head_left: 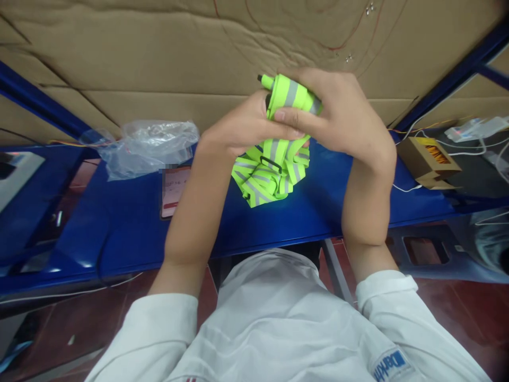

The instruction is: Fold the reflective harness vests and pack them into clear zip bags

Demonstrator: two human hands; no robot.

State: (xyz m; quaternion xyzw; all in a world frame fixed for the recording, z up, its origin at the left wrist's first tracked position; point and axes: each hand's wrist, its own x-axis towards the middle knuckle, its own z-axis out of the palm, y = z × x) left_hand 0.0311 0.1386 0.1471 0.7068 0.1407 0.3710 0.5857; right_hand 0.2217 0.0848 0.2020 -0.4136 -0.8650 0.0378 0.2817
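Note:
A neon yellow-green reflective strap (258, 183) with grey stripes lies partly heaped on the blue table (254, 228), and its upper part is bunched or rolled between my hands. My left hand (246, 122) grips this bundle from the left, some of its fingers hidden behind the strap. From the right, my right hand (334, 106) wraps over the same bundle, its thumb pressed across the front. A black slide buckle (271, 164) shows on the strap just below my hands. One black-tipped end pokes out at the bundle's upper left.
Crumpled clear plastic bags (151, 146) lie at the left, beside a phone (173, 192) with a lit screen. An open small cardboard box (431, 162) stands at the right near white cables. Cardboard sheeting (159, 53) forms the back wall. A blue plastic stool (457, 254) is below right.

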